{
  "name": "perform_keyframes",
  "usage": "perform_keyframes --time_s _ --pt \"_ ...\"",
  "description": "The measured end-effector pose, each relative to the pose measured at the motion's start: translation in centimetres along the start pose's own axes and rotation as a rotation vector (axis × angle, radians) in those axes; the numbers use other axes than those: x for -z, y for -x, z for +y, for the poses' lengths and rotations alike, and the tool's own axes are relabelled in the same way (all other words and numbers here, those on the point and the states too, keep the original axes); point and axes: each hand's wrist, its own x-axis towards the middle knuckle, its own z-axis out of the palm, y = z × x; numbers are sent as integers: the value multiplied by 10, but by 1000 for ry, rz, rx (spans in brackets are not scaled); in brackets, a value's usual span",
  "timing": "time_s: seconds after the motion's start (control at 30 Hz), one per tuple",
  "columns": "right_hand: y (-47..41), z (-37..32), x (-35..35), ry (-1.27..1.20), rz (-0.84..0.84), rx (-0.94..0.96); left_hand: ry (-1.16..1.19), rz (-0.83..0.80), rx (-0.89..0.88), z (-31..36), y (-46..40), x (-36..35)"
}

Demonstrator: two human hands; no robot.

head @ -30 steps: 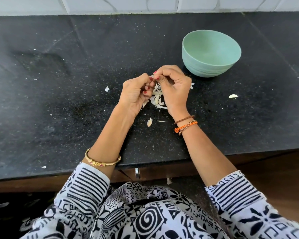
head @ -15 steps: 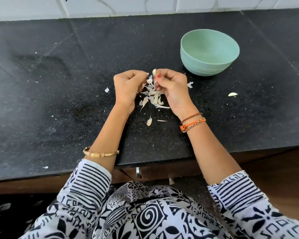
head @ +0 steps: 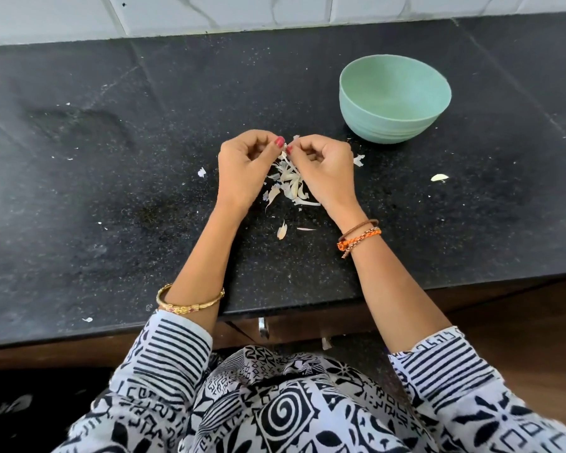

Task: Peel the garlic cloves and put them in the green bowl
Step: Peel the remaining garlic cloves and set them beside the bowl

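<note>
Right now both hands meet over the black counter (head: 111,191). The left hand (head: 245,168) and the right hand (head: 327,171) have curled fingers, and their tips pinch one small garlic clove (head: 290,146) between them. It looks like the skin is coming off. A pile of peels (head: 288,184) lies just under the hands. The green bowl (head: 394,96) sits at about 2 o'clock from the hands, and the part of its inside that shows has nothing in it. So the job seems only begun, with this clove not dropped in yet.
</note>
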Motion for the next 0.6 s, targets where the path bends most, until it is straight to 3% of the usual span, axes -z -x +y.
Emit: perform_keyframes --time_s 0.3,0.6 --pt "-1 -9 3 -239 -27 -202 -191 -161 -137 -1 -2 8" --pt "-2 -7 5 -199 -38 -190 -359 -79 -201 -5 1 3"
